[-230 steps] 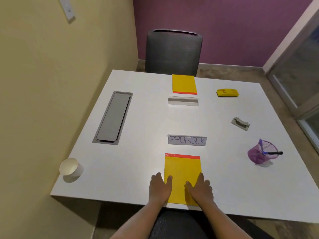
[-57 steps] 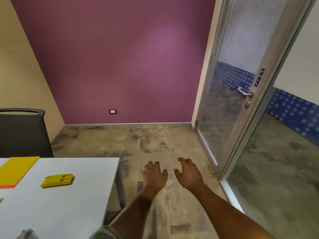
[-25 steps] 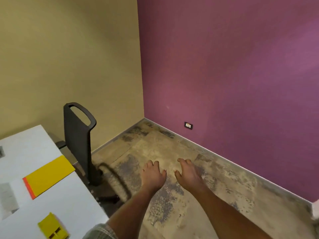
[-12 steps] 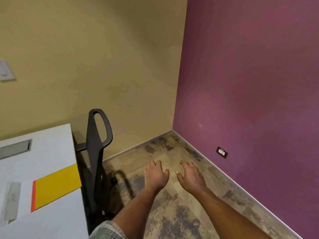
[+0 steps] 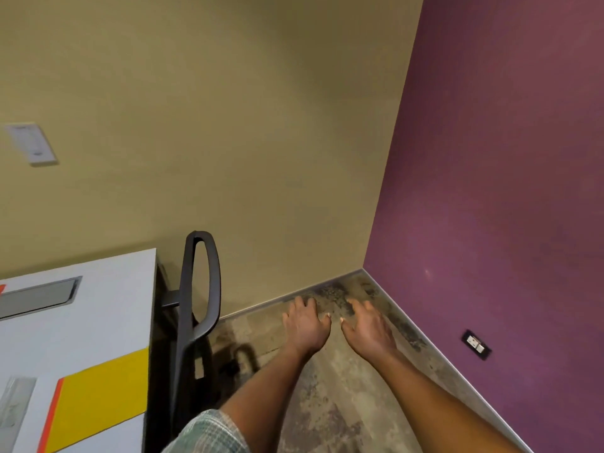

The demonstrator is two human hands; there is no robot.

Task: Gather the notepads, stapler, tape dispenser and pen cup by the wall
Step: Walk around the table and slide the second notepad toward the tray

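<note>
Swinging further left since half a second ago, the head camera now puts the room's corner further right, and the white table shows wider at the lower left. Both hands sit in the same place in the picture as before.

Head view: the left hand (image 5: 305,328) and the right hand (image 5: 367,331) are stretched out side by side over the mottled grey-brown floor (image 5: 327,403). Their palms face down, the thumbs nearly meet, and the fingers are loosely spread and hold nothing. A plaid fabric sleeve (image 5: 209,433) shows at the bottom edge on the left arm.

The flat white rectangular table (image 5: 108,315) fills the lower left. On it the rectangular yellow paper notepad (image 5: 104,397) lies flat, one short side right at the table edge that faces the black plastic chair (image 5: 196,305). Its orange-red binding strip is on the opposite side, toward the table's middle. Just beyond that strip lies a pale folded card (image 5: 13,407), cut off by the picture's left edge.

Nearer the table edge that meets the beige painted wall (image 5: 212,125), a grey metal cable hatch (image 5: 36,297) is set flush into the top, well apart from the notepad. The chair stands just beside the table edge, seen side-on, between the table and the hands. A white rectangular wall plate (image 5: 31,143) hangs on the beige wall above the table. The purple painted wall (image 5: 506,191) on the right carries a small black-framed socket (image 5: 476,344) low down, near the floor.
</note>
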